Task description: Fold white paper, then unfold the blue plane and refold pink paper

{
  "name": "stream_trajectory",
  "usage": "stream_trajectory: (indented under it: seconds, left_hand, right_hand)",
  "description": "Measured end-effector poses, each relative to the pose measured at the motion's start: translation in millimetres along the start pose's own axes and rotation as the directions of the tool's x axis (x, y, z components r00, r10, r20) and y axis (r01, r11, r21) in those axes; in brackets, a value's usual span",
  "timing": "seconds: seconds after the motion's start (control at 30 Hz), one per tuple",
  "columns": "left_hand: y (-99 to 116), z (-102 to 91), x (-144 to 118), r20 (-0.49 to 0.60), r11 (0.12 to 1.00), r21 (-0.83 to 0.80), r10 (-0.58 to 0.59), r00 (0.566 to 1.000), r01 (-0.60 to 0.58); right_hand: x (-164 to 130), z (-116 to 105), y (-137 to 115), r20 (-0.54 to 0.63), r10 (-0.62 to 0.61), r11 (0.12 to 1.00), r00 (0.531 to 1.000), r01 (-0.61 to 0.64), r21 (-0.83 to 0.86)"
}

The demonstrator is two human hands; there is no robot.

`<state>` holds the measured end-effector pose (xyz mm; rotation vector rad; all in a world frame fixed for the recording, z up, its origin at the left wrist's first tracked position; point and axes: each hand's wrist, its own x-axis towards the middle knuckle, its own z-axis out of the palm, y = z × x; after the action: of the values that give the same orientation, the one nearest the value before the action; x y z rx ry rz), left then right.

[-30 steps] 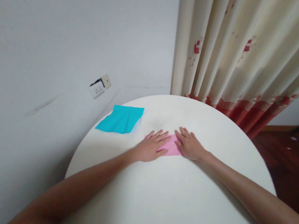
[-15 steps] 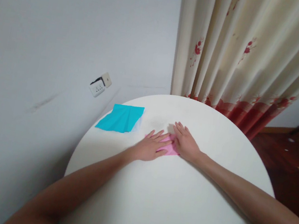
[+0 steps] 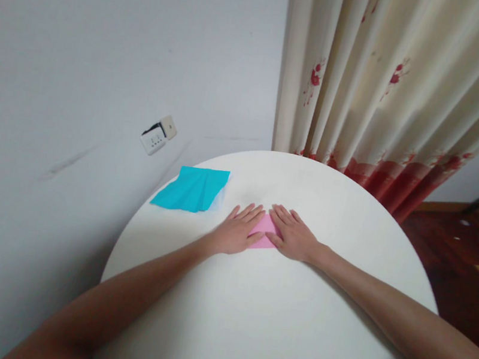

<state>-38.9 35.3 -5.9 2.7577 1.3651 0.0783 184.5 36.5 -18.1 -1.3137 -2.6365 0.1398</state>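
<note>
Most of the pink paper (image 3: 264, 231) is hidden under two palms; only a small wedge shows between them, near the middle of the bench (image 3: 270, 330), so its full outline cannot be made out; the left hand (image 3: 235, 232) lies flat on one side, fingers (image 3: 247, 212) stretched out and slightly spread; the right hand (image 3: 293, 236) mirrors it, fingers flat and fanned, pressing down, nothing pinched; both forearms run off the lower edge of the view. The bench is round and white; a blue paper (image 3: 191, 189) sits well apart on the far left, hanging slightly over the rim, with a pale layer peeking out beneath it. Behind, a grey wall carries a socket (image 3: 158, 134); a cream curtain (image 3: 395, 83) with red flowers drops behind the far rim; dark wooden floor (image 3: 448, 237) on the right.
</note>
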Motion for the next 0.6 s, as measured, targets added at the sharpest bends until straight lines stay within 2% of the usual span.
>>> stream_trajectory:
  seconds: [0.2, 0.47, 0.53, 0.6]
  left_hand:
    - [-8.6, 2.6, 0.8, -0.013, 0.997, 0.001, -0.084, 0.996, 0.084]
    - [-12.1, 6.4, 3.4, -0.108, 0.975, 0.016, -0.217, 0.97, 0.22]
    - [-10.0, 5.9, 3.6, -0.173, 0.981, 0.037, -0.18, 0.968, 0.189]
    - [-5.3, 5.2, 3.9, -0.208, 0.995, 0.046, -0.075, 0.975, 0.086]
  right_hand:
    - [-1.9, -2.4, -1.4, -0.007, -0.011, 1.0, 1.0, 0.011, 0.003]
    - [-2.0, -5.7, -2.6, 0.008, -0.02, 1.0, 1.0, 0.02, -0.016]
    - [-2.0, -6.3, -2.9, 0.014, -0.026, 0.999, 1.0, 0.027, -0.018]
    - [-1.8, -6.3, -3.0, 0.015, -0.028, 0.999, 0.999, 0.029, -0.018]
